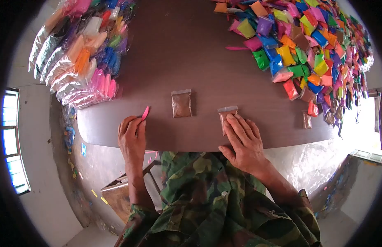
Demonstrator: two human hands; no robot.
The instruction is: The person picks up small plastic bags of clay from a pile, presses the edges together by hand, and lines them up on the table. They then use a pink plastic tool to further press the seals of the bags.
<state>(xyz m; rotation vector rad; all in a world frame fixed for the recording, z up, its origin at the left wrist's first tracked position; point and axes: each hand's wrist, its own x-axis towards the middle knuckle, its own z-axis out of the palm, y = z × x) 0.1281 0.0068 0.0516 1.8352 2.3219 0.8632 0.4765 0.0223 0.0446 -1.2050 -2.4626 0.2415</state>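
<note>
My left hand (132,132), near the front edge of the table, is closed with thumb and fingers on a small pink plastic tool (146,112) whose pointed blade sticks up past the fingertips. My right hand (243,140) rests with its fingers stretched out over a clear packet of brown clay (222,119); the fingers cover its right part. Between the hands, apart from both, lies another brown clay packet (182,103), flat with its sealed strip toward the far side.
A big heap of colourful clay packets (300,49) spreads over the right side of the brown table (178,49). At the left, clear bags of coloured plastic tools (84,53) are piled. One small brown packet (307,120) lies near the right edge. A wooden stool (117,193) stands below left.
</note>
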